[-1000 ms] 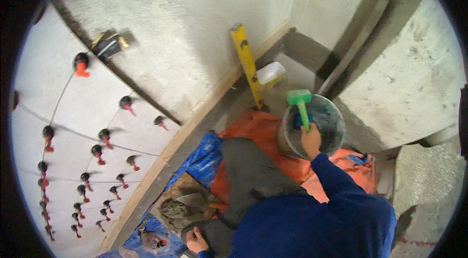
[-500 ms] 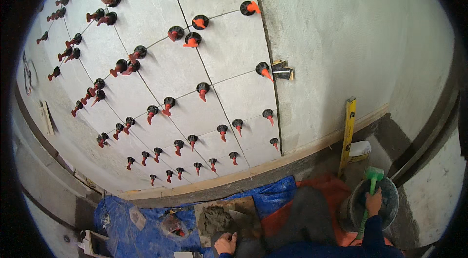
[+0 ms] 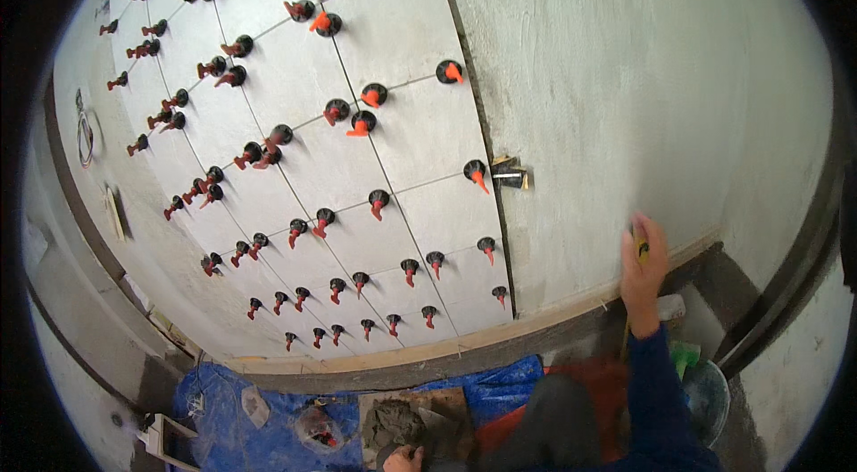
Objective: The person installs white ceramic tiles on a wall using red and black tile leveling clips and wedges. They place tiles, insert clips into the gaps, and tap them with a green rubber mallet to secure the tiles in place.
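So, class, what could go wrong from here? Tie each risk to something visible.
The yellow level might slip from the right hand and topple.
The right sleeve, close to the green mallet at the bucket, could knock it.
The left hand, near the mortar heap, might get smeared.

The person wears a plain, navy-blue long sleeve [image 3: 662,405], which stops just short of the right hand [image 3: 644,271]. A trouser leg [image 3: 555,418] is dark grey. The left hand [image 3: 403,459], too, is bare.
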